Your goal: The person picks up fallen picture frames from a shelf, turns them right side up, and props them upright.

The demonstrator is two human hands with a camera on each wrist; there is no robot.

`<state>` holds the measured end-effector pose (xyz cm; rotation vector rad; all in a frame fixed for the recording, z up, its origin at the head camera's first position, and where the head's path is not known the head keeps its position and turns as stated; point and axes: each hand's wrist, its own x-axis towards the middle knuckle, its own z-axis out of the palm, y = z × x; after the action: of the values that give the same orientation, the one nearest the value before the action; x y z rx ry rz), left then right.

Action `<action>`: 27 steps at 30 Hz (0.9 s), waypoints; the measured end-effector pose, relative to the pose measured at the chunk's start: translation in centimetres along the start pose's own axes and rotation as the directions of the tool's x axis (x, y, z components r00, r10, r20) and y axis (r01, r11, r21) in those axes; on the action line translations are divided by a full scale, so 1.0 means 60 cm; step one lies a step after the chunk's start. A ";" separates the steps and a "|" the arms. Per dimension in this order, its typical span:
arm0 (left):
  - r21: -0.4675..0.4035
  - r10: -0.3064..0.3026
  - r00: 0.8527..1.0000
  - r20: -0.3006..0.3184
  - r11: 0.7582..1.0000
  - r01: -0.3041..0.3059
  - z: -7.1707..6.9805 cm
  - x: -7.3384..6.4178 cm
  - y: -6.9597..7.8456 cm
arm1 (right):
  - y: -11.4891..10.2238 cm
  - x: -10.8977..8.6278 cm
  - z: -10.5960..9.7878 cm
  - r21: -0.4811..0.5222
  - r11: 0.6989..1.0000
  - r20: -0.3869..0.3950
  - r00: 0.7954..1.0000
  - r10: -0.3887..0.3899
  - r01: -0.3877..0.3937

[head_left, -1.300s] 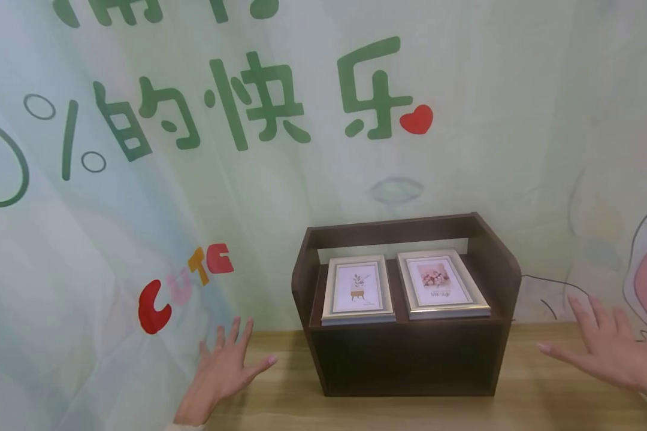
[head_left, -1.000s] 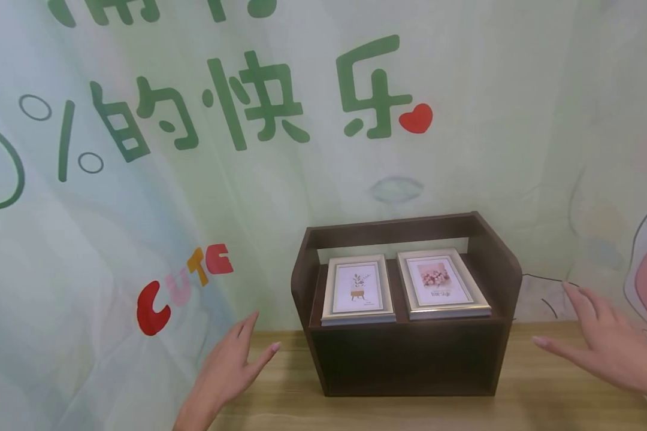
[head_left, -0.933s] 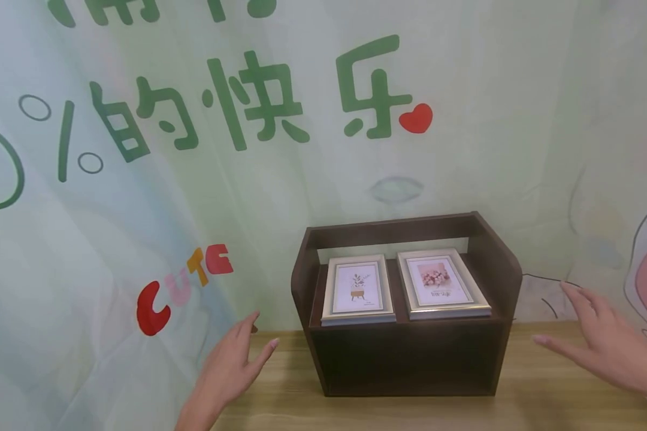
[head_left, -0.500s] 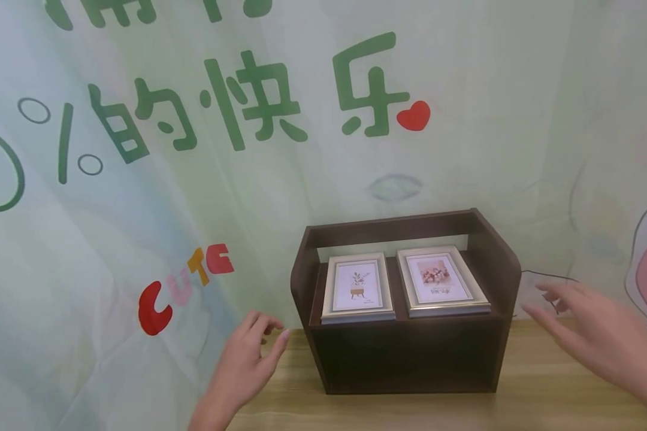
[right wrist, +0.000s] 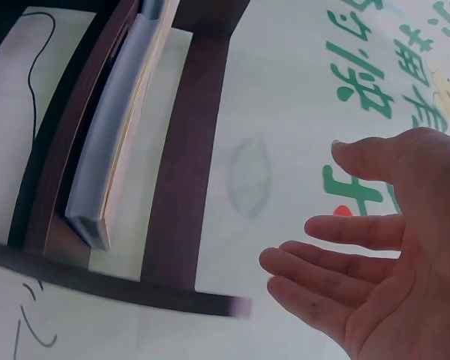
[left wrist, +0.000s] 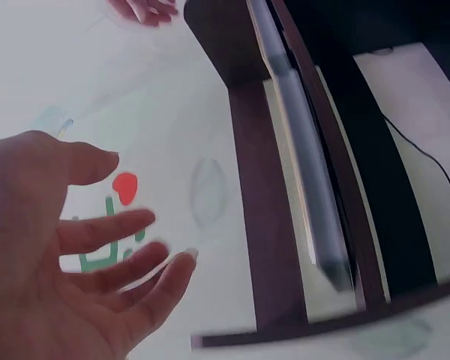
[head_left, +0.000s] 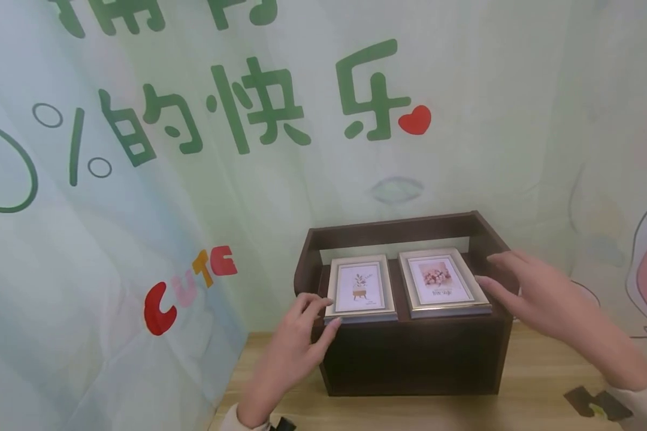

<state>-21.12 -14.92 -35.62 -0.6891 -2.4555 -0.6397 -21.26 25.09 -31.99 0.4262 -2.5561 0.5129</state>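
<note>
Two picture frames with pale silvery-gold borders lie side by side on a dark brown wooden rack. The left picture frame (head_left: 360, 287) shows a potted plant; the right picture frame (head_left: 442, 281) shows pink flowers. My left hand (head_left: 296, 341) is at the near left corner of the left one, thumb and fingers apart and bent a little. Beside the right one's outer edge is my right hand (head_left: 544, 293), reaching over the rack's side panel. In the left wrist view, that hand (left wrist: 97, 247) holds nothing; the right wrist view shows the right hand (right wrist: 390, 262) holding nothing too.
The brown rack (head_left: 410, 359) has raised sides and a back rail, and stands on a light wood tabletop (head_left: 286, 401). A printed curtain (head_left: 248, 197) hangs behind and to the left. A thin dark cable (right wrist: 32, 82) shows beyond the rack in the right wrist view.
Both hands have moved inward from either side of the rack to the outer edges of the two picture frames. Their spread fingers have bent. The frames and rack stay put.
</note>
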 end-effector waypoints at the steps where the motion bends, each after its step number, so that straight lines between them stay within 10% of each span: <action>1: -0.012 0.000 1.000 0.015 1.000 0.000 0.004 0.007 0.006 | 0.000 0.007 0.002 0.008 1.000 -0.001 1.000 -0.012 0.012; 17: -0.069 0.028 0.987 0.160 0.997 -0.017 0.082 0.091 0.029 | 0.005 0.082 0.051 -0.027 0.995 0.176 0.980 0.095 -0.092; 27: 0.013 -0.010 0.937 0.349 1.000 0.005 0.148 0.128 0.046 | 0.008 0.116 0.098 0.007 0.982 0.283 0.943 0.177 -0.186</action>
<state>-28.24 -5.29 -37.15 -0.8513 -2.7848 -0.5415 -29.62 21.57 -33.24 0.2931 -2.8836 0.6000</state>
